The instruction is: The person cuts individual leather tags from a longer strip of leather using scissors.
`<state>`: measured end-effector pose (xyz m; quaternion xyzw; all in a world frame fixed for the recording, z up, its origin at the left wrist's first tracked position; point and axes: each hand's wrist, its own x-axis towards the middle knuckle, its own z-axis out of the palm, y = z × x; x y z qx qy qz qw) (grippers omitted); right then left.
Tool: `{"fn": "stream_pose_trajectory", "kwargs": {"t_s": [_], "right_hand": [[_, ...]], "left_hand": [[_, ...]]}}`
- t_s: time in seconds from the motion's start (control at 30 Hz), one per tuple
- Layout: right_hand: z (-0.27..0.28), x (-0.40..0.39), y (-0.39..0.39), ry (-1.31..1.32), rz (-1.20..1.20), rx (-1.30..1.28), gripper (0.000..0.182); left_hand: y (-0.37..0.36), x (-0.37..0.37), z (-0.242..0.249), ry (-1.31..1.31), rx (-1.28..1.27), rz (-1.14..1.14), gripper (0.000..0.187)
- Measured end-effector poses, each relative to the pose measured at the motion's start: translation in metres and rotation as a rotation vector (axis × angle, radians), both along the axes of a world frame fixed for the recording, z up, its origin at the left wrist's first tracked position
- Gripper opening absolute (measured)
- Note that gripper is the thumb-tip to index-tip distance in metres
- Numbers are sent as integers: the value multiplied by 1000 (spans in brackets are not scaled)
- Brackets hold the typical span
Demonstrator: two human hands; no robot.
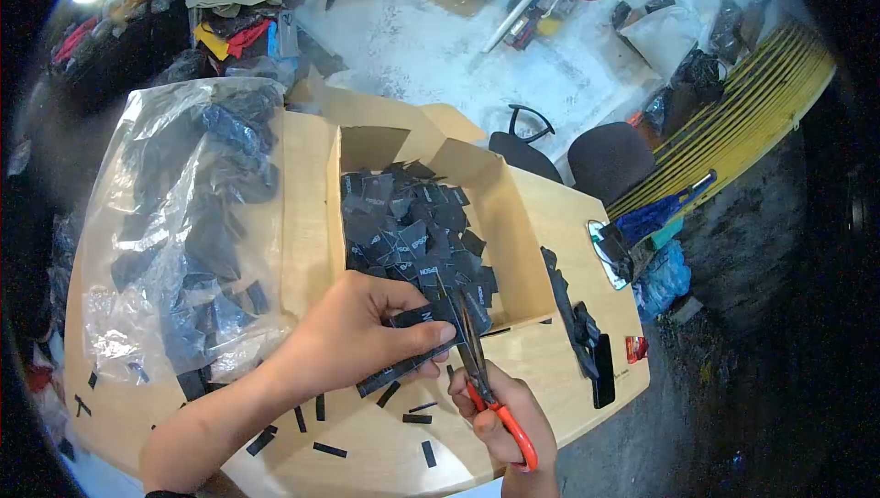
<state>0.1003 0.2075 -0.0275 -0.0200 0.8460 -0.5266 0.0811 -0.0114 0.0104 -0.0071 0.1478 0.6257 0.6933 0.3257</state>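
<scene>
My left hand [380,324] pinches a black fabric strip [403,370] with pale lettering, thumb on top, at the near edge of a cardboard box [532,269]. My right hand [500,415] is closed around the red handles of the scissors [473,351]. The scissor blades point up and away, slightly apart, beside the right end of the strip. Inside the box lies a heap of black fabric pieces [403,223], some printed with white letters.
Small black scraps [330,449] lie scattered on the wooden table [587,406]. A clear plastic bag [183,241] with dark pieces covers the left side. A black phone [602,372] lies at the right. Dark chairs [610,159] stand behind the table.
</scene>
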Motion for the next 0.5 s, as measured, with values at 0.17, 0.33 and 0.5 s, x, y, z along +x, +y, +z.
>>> {"fn": "stream_pose_trajectory", "kwargs": {"t_s": [0.17,0.33,0.5], "right_hand": [[-5,0,1,6,-5,7,59],[-2,1,0,-25,-5,-51,64],[-1,-1,1,-49,4,-47,64]], "left_hand": [[1,1,-3,3,46,8,16],[1,1,-1,-5,23,21,16],[0,2,3,-15,18,34,16]]}}
